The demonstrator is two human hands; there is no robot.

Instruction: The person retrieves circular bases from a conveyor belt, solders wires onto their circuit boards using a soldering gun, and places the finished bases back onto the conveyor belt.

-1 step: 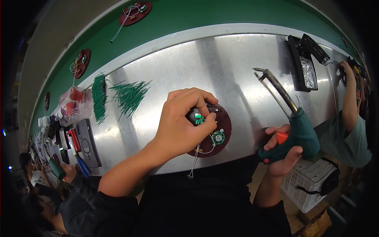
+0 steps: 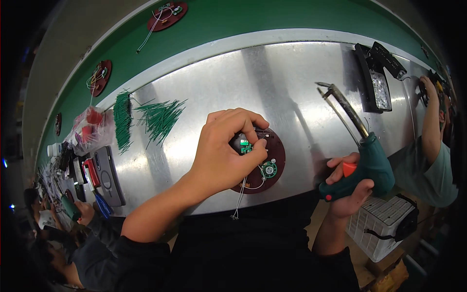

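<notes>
A dark red round disc point(image 2: 276, 146) lies on the metal bench near its front edge. It carries a green circuit board point(image 2: 245, 145), a small round green-rimmed speaker point(image 2: 268, 169) and thin white wires. My left hand point(image 2: 228, 146) rests over the disc's left side, thumb and forefinger pinched together beside the circuit board. What the pinch holds, if anything, is hidden. To the right of the disc, my right hand point(image 2: 348, 194) grips a green soldering gun point(image 2: 373, 163) with a red trigger. Its metal tip points up and away from the disc, touching nothing.
Green wire pieces point(image 2: 163, 119) lie at the left, near a phone point(image 2: 107, 175), blue-handled pliers point(image 2: 102, 204) and a plastic bag point(image 2: 90, 129). A black tray point(image 2: 372, 82) stands far right. Similar discs point(image 2: 168, 17) sit on the green strip behind. Co-workers' hands point(image 2: 428, 87) show on both sides.
The soldering gun's tip has shifted very slightly to the right. My left hand and the disc have stayed in place.
</notes>
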